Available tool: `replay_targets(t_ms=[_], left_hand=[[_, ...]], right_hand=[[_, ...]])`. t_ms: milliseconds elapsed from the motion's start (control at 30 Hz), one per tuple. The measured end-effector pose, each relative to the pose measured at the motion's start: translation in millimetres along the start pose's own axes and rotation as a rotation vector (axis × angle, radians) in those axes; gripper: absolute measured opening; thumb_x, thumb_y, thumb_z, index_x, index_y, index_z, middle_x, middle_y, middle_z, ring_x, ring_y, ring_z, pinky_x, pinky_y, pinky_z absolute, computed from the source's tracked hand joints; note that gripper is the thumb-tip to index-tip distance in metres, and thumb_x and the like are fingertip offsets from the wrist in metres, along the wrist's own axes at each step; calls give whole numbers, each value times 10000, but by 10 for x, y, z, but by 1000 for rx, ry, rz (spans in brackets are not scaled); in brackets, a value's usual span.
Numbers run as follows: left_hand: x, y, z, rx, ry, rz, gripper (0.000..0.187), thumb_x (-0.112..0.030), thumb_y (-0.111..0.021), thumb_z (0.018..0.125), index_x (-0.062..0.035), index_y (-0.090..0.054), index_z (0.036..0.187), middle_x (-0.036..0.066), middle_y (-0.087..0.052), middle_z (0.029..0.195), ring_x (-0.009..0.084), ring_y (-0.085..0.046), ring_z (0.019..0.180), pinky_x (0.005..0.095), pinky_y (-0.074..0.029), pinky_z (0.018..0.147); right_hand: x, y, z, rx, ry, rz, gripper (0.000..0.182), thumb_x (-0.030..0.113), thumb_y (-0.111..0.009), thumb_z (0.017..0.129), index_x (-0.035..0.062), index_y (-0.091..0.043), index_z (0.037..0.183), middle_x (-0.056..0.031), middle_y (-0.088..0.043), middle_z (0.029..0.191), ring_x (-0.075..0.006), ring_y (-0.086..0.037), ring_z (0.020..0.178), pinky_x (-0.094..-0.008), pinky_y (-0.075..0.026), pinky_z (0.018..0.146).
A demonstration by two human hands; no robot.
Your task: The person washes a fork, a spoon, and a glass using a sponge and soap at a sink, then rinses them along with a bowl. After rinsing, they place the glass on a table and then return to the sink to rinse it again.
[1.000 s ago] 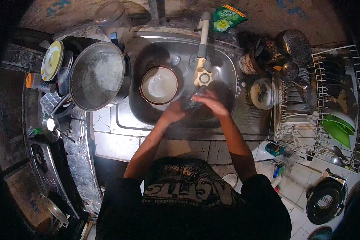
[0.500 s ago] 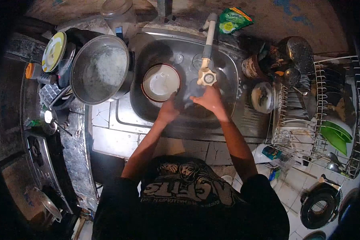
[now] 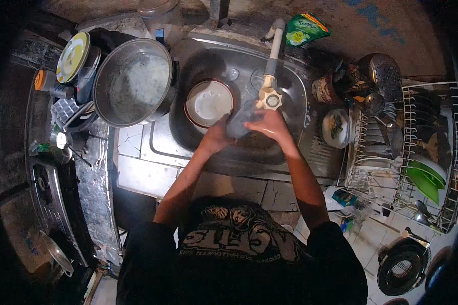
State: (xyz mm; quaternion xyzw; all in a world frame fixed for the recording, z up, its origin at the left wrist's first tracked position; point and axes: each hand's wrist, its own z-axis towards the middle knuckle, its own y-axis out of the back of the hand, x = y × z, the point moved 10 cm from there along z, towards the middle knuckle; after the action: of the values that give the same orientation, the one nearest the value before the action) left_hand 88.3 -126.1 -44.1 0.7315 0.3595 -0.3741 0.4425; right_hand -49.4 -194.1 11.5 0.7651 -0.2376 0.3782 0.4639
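Note:
A translucent, greyish container (image 3: 243, 120), probably a cup but blurred, is between my hands under the tap (image 3: 271, 99). My left hand (image 3: 218, 136) closes on its lower left side. On the right, my right hand (image 3: 270, 124) grips its other side, fingers curled just below the tap knob. A pale bowl with a dark red rim (image 3: 209, 96) rests in the steel sink (image 3: 188, 66), left of the container and close to my left fingertips. Clear glass-like items (image 3: 259, 79) lie farther back in the sink, partly behind the tap.
A large pot (image 3: 132, 84) with cloudy, sudsy water stands left of the sink. Stacked plates (image 3: 73, 57) are beyond it. To the right are a small bowl (image 3: 335, 125) and a wire dish rack (image 3: 376, 168). A green soap pouch (image 3: 307, 29) lies behind the tap.
My hands have come closer together around the translucent container, which now shows to the left of the tap. The whole view has shifted slightly.

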Motion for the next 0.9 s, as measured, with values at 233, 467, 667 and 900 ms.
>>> replay_targets(t_ms=[233,467,667,900], left_hand=[[-29,-12,-46,2,-19,22,895,-162,-799,635,42,-321,1362,222,-438,1348,318,-404,1278,369,-333,1056],[77,-48,-7,-64,-81,-27,869,-162,-787,651,26,-331,1366,219,-437,1350,323,-402,1278,369,-327,1061],[151,-119,16,-85,-94,44,870,-154,-773,664,24,-308,1378,222,-427,1359,314,-403,1279,360,-329,1062],[186,-108,3,-72,-99,12,869,-139,-767,677,18,-291,1387,221,-413,1373,303,-386,1297,359,-334,1060]], right_hand=[[154,89,-33,-146,159,-264,797,307,-846,588,-38,-487,1209,-136,-563,1126,-237,-589,984,-353,-477,822],[192,244,-104,-71,-49,-316,633,287,-801,570,0,-556,1079,-208,-563,1114,-367,-578,988,-421,-473,834],[100,330,-151,-241,-2,-467,578,285,-798,582,22,-593,1054,-188,-556,1107,-345,-555,1034,-415,-462,861],[267,358,-138,-374,145,-334,587,283,-799,583,37,-582,1071,-166,-546,1095,-357,-540,1012,-425,-456,862]])
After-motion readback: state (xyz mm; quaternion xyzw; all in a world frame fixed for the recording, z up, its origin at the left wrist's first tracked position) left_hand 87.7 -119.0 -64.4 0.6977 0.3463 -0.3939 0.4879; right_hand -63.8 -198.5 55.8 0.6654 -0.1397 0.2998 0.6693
